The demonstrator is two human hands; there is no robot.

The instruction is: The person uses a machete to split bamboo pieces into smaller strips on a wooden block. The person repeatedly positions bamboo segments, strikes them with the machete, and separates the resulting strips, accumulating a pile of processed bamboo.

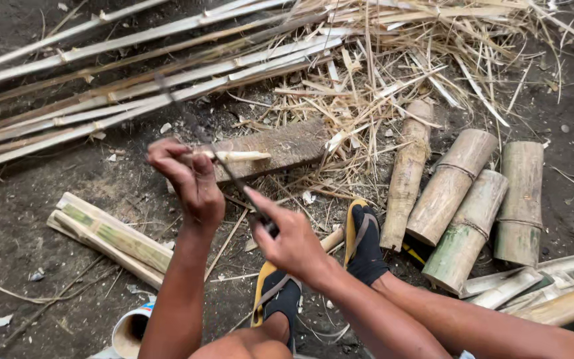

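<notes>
Counts: four bamboo logs (463,199) lie side by side on the ground at right; two sandals (363,242); one plank (280,147); one cup (131,329)
Stick: short, pale sliver (237,156) — held level above the plank, a blurred blade (234,176) against it
Left hand (191,179): closed round the stick's end
Right hand (287,239): closed on the blade's handle
Slats: long split strips (134,66) across the top; a short bundle (111,236) at left
Cup: bottom edge — contents cannot be told
</notes>
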